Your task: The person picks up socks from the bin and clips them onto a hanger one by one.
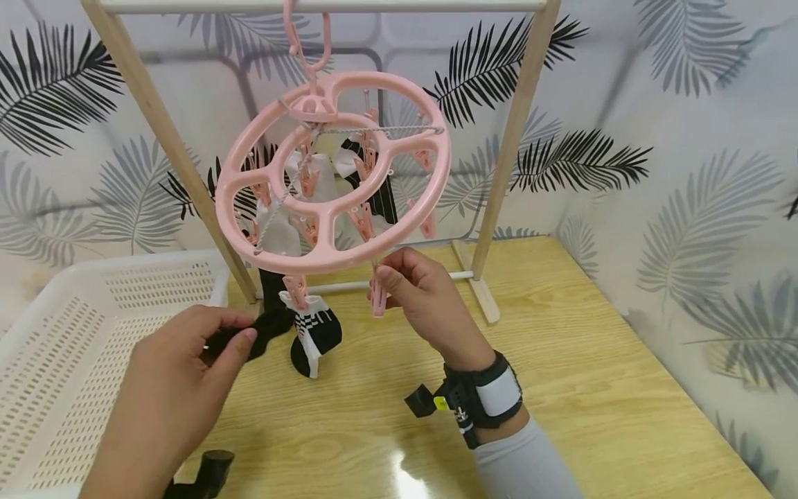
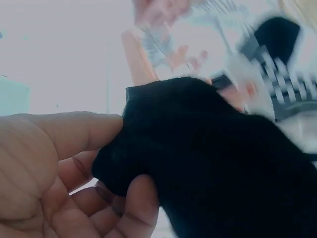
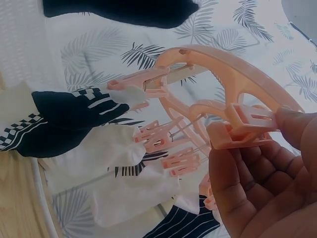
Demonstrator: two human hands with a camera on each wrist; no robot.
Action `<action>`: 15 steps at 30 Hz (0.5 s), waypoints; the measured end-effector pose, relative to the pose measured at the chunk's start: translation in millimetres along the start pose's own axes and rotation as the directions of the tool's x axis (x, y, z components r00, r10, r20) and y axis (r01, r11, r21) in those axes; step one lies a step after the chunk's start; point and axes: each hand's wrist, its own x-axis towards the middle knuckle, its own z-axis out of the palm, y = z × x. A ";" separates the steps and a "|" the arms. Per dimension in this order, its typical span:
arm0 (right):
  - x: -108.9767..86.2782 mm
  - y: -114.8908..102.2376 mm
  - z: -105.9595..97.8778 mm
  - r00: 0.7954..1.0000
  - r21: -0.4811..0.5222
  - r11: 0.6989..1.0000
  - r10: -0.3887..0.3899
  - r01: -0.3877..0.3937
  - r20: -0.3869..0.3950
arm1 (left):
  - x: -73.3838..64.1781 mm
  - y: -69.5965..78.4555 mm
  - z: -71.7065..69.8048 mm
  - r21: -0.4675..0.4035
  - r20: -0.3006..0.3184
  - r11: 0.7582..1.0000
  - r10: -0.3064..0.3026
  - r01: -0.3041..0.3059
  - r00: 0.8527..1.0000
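My left hand (image 1: 177, 374) pinches a black sock (image 1: 269, 331) between thumb and fingers, just left of a hanging black-and-white checkered sock (image 1: 321, 326). In the left wrist view the sock's dark fabric (image 2: 198, 153) fills much of the picture. With thumb and fingers, my right hand (image 1: 430, 298) grips a pink clothespin (image 1: 378, 299) below the front rim of a round pink drying hanger (image 1: 330, 258). The right wrist view shows this clothespin (image 3: 250, 119) with no sock in it. Several white and black socks (image 3: 124, 193) hang from other clips.
A wooden frame (image 1: 522, 125) with a white top bar (image 1: 386, 5) carries the hanger. On the left stands a white perforated basket (image 1: 152, 260). Everything stands on a wood-grain table (image 1: 561, 360) before a leaf-patterned backdrop (image 1: 704, 173).
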 end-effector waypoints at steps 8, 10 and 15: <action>-0.2 0.6 0.1 1.000 -0.028 1.000 -0.010 0.010 -0.024 | -3.5 36.9 30.6 -0.140 0.083 0.986 0.108 -0.096 0.991; -0.1 -0.1 0.2 0.999 -0.039 0.999 -0.010 0.009 -0.033 | -0.5 40.4 37.7 -0.189 0.140 0.977 0.129 -0.101 0.982; -0.2 -1.6 -1.0 0.999 -0.040 0.999 -0.020 0.019 -0.043 | 7.9 38.3 53.6 -0.272 0.241 0.955 0.186 -0.118 0.953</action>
